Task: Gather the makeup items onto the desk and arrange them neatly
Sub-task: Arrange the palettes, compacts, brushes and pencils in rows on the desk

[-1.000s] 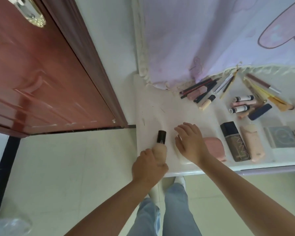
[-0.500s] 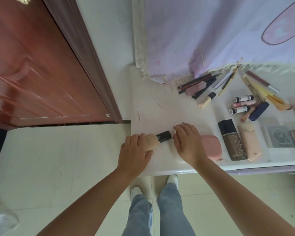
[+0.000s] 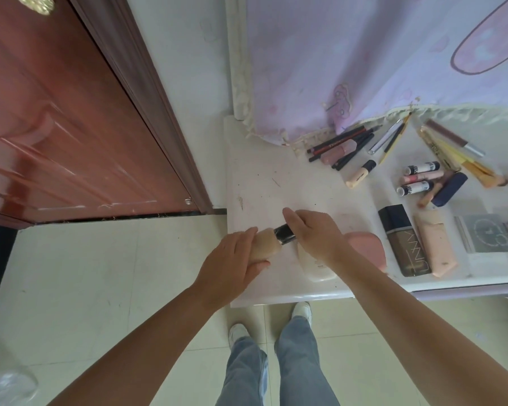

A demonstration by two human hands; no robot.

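Head: both hands (image 3: 232,256) hold tube (image 3: 267,244), black cap (image 3: 284,234) pointing right.

Bare forearms, no sleeves; light-blue jeans (image 3: 276,367); white shoes (image 3: 302,309).

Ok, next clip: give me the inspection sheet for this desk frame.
Surface: white desk, scuffed and speckled with dark marks near its left end.
Job's things: beige tube with black cap held over the desk's front left; dark foundation bottle and peach tube lying side by side; pencils grouped at the back.
Clutter: pink pouch partly hidden by the right arm.
Grippers: left hand grips the tube's body; right hand grips its cap end.
Cables: nothing seen.
Surroundings: red-brown door at left, pink cloth hanging behind, tiled floor.
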